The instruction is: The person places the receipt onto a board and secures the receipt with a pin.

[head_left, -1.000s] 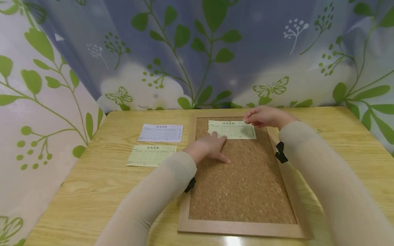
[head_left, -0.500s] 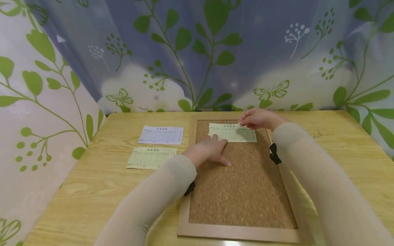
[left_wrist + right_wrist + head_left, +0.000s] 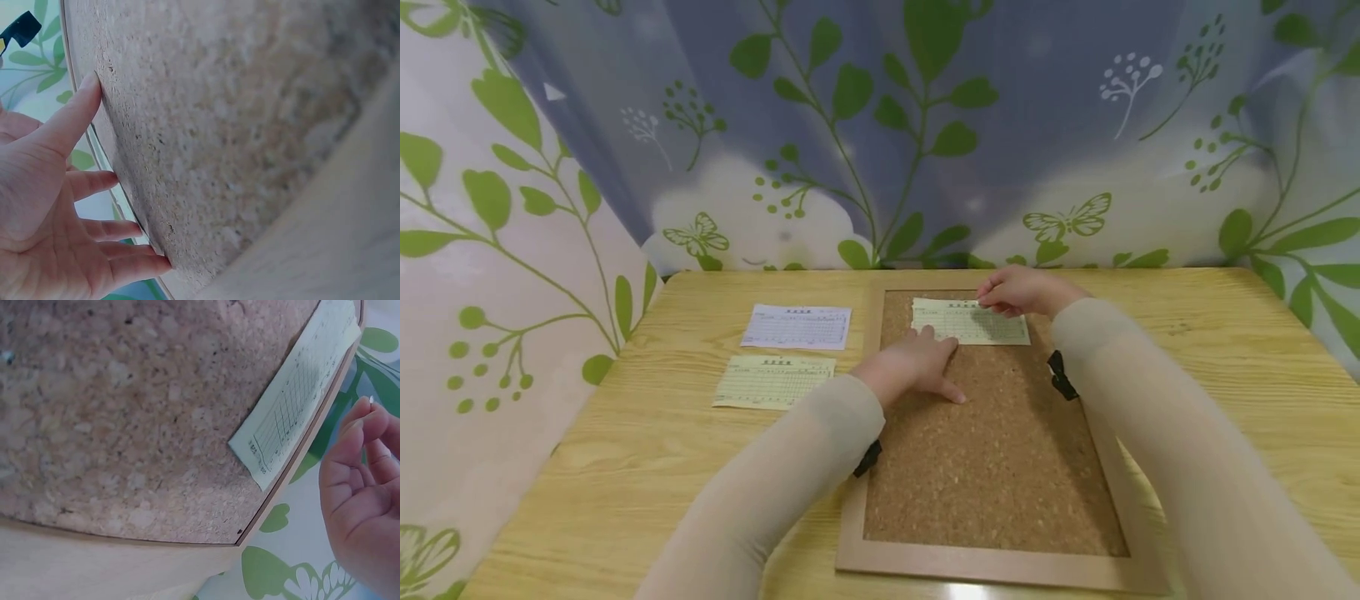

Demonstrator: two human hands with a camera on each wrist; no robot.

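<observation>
A framed cork board [image 3: 1000, 450] lies on the table with a pale green printed slip [image 3: 970, 331] near its far end. My left hand [image 3: 917, 364] is spread over the board, its fingertips resting at the slip's near left edge; the left wrist view shows these fingers [image 3: 103, 181] straight and apart. Above the slip's top edge, my right hand [image 3: 1018, 292] pinches a small white pin [image 3: 371, 400] between thumb and fingertips. Only the pin's light tip shows in the right wrist view, where the hand [image 3: 362, 481] is beside the slip.
Left of the board, a white printed slip [image 3: 796, 327] and a second pale green slip [image 3: 767, 382] lie on the wooden table [image 3: 647, 467]. Leaf-patterned cloth [image 3: 1060, 167] hangs behind the table and at its left side.
My right hand has moved left along the slip's top edge, from near its right corner toward the middle. The left hand and the slips stay in place.
</observation>
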